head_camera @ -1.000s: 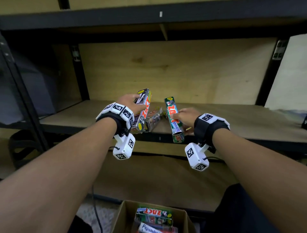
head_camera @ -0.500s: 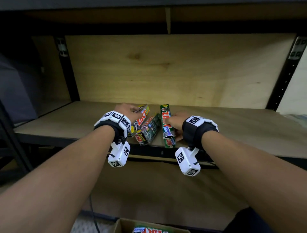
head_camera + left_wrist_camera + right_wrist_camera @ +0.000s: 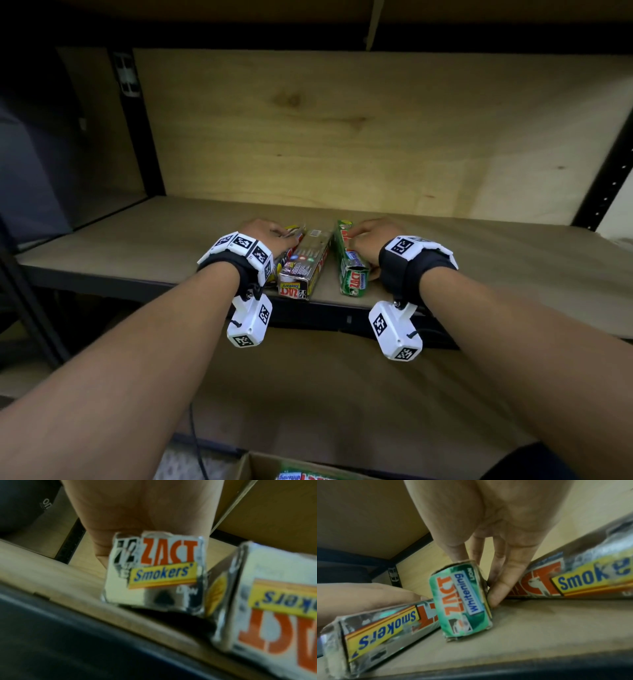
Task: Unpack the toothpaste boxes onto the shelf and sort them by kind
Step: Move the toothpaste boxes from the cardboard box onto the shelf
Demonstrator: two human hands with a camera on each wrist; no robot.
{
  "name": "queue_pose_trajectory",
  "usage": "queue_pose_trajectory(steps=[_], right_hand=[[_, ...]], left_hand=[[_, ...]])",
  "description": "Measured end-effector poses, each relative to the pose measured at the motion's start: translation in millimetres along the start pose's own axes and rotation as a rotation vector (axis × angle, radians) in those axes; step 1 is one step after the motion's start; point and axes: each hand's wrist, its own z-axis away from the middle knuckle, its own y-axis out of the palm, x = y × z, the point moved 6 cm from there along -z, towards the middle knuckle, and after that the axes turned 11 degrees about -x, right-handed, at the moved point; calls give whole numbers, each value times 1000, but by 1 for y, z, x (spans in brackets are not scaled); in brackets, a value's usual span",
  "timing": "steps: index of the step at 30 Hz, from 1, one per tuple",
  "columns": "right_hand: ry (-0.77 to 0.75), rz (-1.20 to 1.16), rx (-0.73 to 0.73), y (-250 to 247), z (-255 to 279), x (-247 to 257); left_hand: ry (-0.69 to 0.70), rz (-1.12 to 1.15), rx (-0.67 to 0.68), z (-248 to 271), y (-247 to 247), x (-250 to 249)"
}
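Green "Whitening" box (image 3: 462,600), dented corners

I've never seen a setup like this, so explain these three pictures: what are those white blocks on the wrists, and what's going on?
No machine here: a person works bare-handed, wearing cameras. The wide picture comes from a head camera looking down at both arms. The white blocks under the wrists are small cameras, and the two close-ups come from them. On the wooden shelf, the left hand grips a silver Smokers' box. The right hand pinches a green Whitening box. A second Smokers' box lies between them. A cardboard carton below holds more.
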Motion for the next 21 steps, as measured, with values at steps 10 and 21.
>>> queue_pose_trajectory(steps=[10, 21], right_hand=[[40, -85, 15, -5, 10, -7], [113, -214, 91, -55, 87, 12]], left_hand=[[-39, -33, 49, 14, -11, 0], [100, -164, 49, 76, -55, -38]])
